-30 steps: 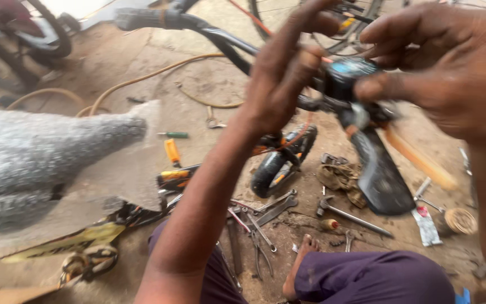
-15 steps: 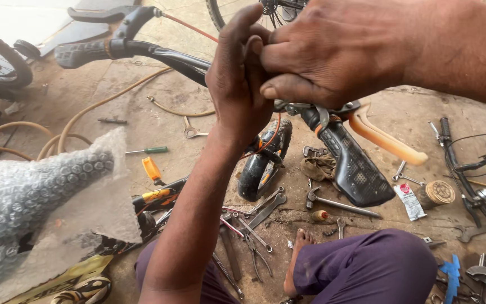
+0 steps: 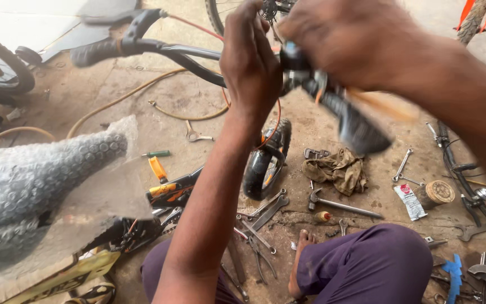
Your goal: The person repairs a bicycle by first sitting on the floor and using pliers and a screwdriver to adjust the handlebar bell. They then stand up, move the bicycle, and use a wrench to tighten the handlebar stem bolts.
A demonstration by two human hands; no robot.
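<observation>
Thing in hand: a black handlebar (image 3: 158,48) held up high, well above the small wheel (image 3: 265,160).
Left hand (image 3: 248,62): fingers wrapped tight around the bar's middle.
Right hand (image 3: 350,39): closed on the black grip (image 3: 355,124) at the bar's end.
How it handles: likely stiff, hard metal and not heavy; the rubber grip is softer and best for holding.
Count: one handlebar, two hands, one small wheel, one hammer (image 3: 338,205) lying near the wheel.

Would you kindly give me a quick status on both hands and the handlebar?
Left hand and right hand both gripping the handlebar near the blurred black grip. Tools and rag scattered below.
</observation>
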